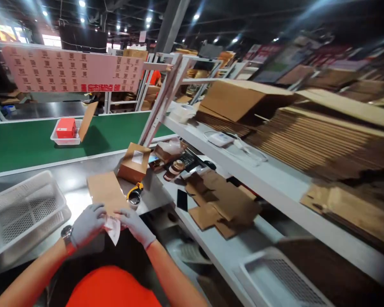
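Note:
My left hand (88, 224), in a grey glove with a watch at the wrist, pinches a white printed label (113, 230). My right hand (135, 224), gloved the same way, has its fingers closed at the label's other side. The label hangs from between the hands, its lower corner pointing down. Just beyond the fingertips lies a brown cardboard box (107, 189) on the metal table; its near edge is partly hidden by my hands. A tape dispenser (135, 195) with a yellow handle stands to its right.
A second carton (134, 162) stands behind the dispenser. White plastic baskets (56, 189) sit at the left. A green conveyor (121, 128) runs behind, carrying a basket with a red box (65, 128). The right shelf (275, 179) bears flattened cartons (320, 136); below lie a phone (182, 200) and a bottle (174, 170).

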`<act>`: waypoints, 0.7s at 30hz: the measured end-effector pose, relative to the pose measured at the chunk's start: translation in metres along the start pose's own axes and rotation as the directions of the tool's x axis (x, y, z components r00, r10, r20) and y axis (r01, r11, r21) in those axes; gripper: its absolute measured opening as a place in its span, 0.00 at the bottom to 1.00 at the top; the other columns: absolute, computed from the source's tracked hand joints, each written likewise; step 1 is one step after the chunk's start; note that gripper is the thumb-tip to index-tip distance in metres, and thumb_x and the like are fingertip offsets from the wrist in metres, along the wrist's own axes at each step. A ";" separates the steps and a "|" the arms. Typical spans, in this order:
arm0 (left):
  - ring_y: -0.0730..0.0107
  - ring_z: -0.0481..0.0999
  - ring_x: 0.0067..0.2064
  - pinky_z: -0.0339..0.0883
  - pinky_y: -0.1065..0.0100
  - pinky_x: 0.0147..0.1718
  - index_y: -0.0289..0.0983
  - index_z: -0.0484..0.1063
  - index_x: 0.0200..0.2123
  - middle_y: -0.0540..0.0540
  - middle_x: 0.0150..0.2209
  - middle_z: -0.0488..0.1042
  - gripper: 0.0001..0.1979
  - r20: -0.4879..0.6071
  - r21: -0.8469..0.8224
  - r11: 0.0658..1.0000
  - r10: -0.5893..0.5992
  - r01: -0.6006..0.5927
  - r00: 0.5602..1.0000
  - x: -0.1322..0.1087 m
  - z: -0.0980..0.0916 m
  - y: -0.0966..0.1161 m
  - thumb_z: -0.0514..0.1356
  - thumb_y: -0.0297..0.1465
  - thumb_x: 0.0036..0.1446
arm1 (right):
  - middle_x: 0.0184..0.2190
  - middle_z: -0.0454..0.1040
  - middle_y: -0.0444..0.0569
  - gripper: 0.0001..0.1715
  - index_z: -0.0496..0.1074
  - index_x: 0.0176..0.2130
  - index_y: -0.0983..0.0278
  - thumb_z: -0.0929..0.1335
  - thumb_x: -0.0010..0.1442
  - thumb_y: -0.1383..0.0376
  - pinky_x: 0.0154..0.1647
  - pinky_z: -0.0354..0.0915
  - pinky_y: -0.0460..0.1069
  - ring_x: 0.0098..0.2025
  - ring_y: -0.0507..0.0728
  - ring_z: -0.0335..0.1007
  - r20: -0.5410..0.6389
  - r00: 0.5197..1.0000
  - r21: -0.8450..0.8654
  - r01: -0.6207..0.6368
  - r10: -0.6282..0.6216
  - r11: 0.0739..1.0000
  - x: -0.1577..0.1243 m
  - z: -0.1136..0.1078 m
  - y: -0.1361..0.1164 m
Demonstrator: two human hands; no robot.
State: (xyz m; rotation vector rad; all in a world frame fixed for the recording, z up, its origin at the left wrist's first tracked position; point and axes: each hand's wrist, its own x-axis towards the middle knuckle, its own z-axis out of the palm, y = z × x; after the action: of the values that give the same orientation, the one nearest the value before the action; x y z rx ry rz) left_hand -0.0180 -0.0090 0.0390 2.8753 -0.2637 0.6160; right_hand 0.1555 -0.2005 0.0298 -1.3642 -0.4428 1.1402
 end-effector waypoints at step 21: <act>0.48 0.88 0.50 0.83 0.57 0.46 0.31 0.85 0.57 0.32 0.51 0.88 0.43 0.627 -0.750 -0.109 -0.434 0.652 0.648 0.124 0.132 0.218 0.81 0.59 0.50 | 0.37 0.86 0.51 0.31 0.85 0.36 0.61 0.78 0.58 0.37 0.40 0.71 0.53 0.39 0.61 0.79 -0.577 0.815 0.113 0.147 -0.055 0.983 -0.199 -0.147 0.095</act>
State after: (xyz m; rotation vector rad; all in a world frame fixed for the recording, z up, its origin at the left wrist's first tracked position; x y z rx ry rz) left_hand 0.0982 -0.2654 0.0045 1.3969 0.4420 -0.0919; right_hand 0.1527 -0.4610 -0.0204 -1.4484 0.0152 0.6085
